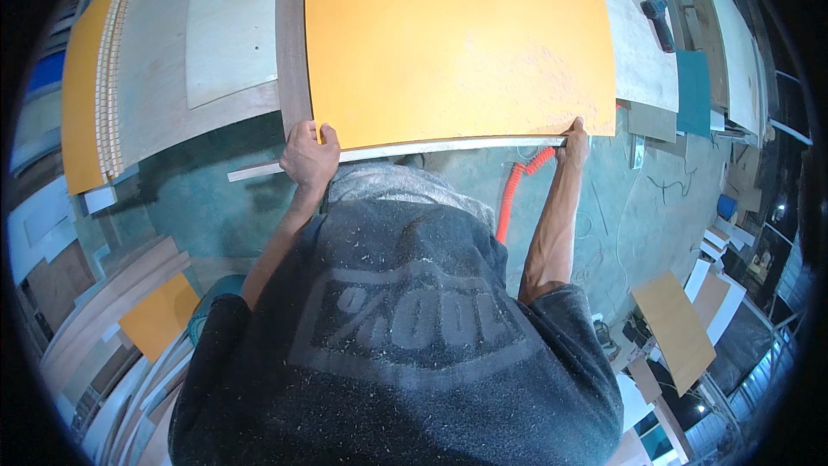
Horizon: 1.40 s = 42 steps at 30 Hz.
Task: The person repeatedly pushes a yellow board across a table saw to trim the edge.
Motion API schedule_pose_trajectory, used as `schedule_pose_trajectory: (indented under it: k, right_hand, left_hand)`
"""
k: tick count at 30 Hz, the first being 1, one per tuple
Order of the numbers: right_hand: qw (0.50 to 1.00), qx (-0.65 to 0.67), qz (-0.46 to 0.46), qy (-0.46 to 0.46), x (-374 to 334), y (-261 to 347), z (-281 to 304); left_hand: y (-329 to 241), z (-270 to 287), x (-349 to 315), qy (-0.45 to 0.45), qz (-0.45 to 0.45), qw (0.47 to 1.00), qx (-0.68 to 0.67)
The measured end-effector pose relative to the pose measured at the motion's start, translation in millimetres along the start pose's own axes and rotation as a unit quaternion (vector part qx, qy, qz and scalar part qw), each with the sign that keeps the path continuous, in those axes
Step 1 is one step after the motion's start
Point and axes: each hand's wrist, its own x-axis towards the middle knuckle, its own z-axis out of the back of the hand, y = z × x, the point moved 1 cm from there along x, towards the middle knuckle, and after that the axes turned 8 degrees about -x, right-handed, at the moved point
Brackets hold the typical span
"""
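Two ends of an orange panel's (457, 43) near edge are gripped: the left hand (312, 155) is clamped on the near left corner, and the right hand (575, 142), well apart from it, on the edge just short of the right corner. The panel lies across the middle of the table's (172, 134) near edge. Beneath it a pale strip (414, 149) juts out past the left hand. A dark drill (659, 24) rests toward the table's right edge. Beyond the near right corner is a small blue thing (726, 205), perhaps a container; its contents are too small to tell.
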Motion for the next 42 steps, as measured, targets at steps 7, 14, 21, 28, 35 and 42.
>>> schedule_pose_trajectory:
  k: [7,14,21,28,35,42]
  right_hand:
    - [1.0,-0.027,0.003,0.015,11,-9,10]
    - [1.0,0.006,0.001,-0.018,23,-18,6]
    - [0.788,-0.499,0.237,-0.273,-44,11,-19]
    - [0.463,-0.644,0.527,0.305,-250,28,-95]
    - [0.484,-0.643,0.502,0.315,-227,-9,-107]
    - [0.498,-0.632,0.505,0.311,-180,14,-191]
  left_hand:
    - [-1,7,0,0.048,0.014,0.999,0.02]
    - [2,9,-2,0.033,0.006,0.999,0.019]
    - [-15,26,20,0.105,0.008,0.989,0.103]
    - [-126,-22,109,0.178,-0.225,0.951,0.113]
    - [-149,-59,143,0.277,-0.165,0.931,0.168]
    - [-184,-85,236,0.265,-0.149,0.94,0.153]
